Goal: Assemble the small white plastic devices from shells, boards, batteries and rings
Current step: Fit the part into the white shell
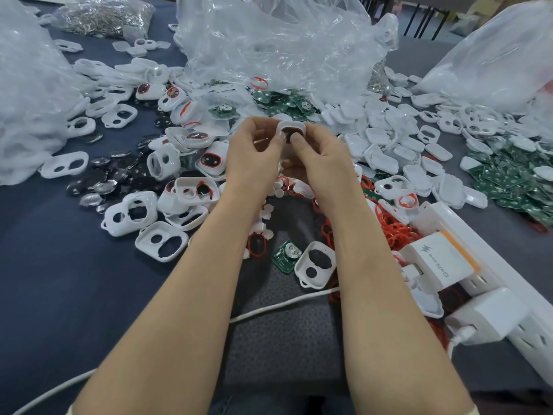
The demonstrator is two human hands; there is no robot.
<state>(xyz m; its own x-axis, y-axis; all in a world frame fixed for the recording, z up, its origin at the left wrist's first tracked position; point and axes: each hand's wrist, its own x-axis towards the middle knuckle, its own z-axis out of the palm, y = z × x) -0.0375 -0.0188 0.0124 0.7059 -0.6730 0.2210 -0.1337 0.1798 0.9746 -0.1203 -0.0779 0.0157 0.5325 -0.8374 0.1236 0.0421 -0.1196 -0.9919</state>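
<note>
Seemingly seating a dark part (289, 132) into the white shell (292, 126), pinched by fingers (296, 142) of left hand (254, 157) and right hand (318, 166) at 12 o'clock from the loose green board (283, 256); next, likely pressing it flat.

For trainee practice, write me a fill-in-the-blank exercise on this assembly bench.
1. The left hand and right hand together hold one white plastic ___.
2. The loose rings heaped beside the power strip are ___.
3. The lone circuit board lying nearest the forearms is ___.
Missing words: shell; red; green.
</note>
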